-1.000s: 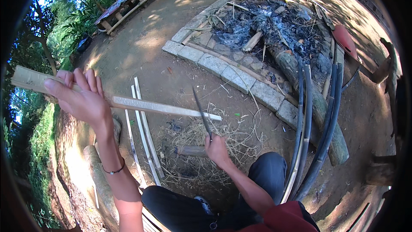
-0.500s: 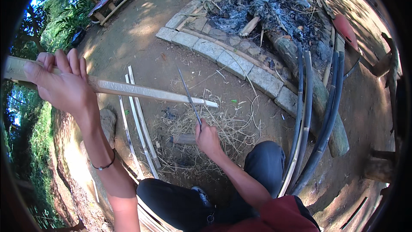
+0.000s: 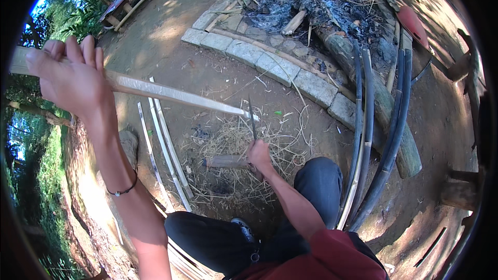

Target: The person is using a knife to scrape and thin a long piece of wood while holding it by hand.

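Observation:
My left hand [image 3: 75, 83], raised at the left, is wrapped round a long split bamboo strip [image 3: 174, 93]. The strip slopes down to the right, and its pale, whittled end lies over the ground ahead of me. In my right hand [image 3: 261, 155] is a knife [image 3: 252, 116], gripped by its handle, which the fingers mostly hide. Its thin dark blade points away from me and crosses the strip close to the tip. Below lie curly bamboo shavings [image 3: 275, 163] and a short piece of wood [image 3: 228, 162] beside my right hand.
Several pale bamboo strips [image 3: 165, 140] lie left of the shavings. Dark bamboo poles [image 3: 395, 129] and a thick log [image 3: 407, 158] run along the right. A stone border [image 3: 280, 70] edges the ash-filled fire pit [image 3: 332, 15]. My bent knees [image 3: 319, 186] frame the near ground.
The knife has slid right along the strip toward its tip, and its blade now points more directly away from me. The strip's whittled end sits slightly lower relative to my left hand.

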### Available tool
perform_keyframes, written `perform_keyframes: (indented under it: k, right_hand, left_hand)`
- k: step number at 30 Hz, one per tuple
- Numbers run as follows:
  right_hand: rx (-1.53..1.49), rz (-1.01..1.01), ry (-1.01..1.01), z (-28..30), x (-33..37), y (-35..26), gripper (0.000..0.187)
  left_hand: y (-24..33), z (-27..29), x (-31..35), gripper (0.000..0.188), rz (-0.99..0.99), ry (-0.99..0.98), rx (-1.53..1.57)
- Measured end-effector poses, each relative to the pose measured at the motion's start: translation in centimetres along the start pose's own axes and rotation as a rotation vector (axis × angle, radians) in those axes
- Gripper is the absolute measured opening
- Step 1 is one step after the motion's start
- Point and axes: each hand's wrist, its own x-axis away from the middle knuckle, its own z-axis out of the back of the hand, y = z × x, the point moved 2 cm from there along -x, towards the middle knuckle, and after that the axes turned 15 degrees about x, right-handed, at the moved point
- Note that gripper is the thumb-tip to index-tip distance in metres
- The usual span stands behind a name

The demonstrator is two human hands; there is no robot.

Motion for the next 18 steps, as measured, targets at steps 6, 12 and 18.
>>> perform_keyframes:
  k: [6,12,18]
  right_hand:
    - [-0.019,0.095,-0.016,6.5,1.2,-7.5,0.038]
    - [-0.141,0.187,0.022,6.7,2.4,-9.9,0.038]
    - [-0.153,0.199,-0.002,7.8,2.6,-10.3,0.034]
  left_hand:
    - [0.1,0.4,-1.2,0.060,-0.006,0.011,0.058]
    - [-0.5,1.0,-2.3,0.055,0.044,-0.163,0.111]
    - [0.5,0.1,-0.9,0.043,0.064,-0.066,0.147]
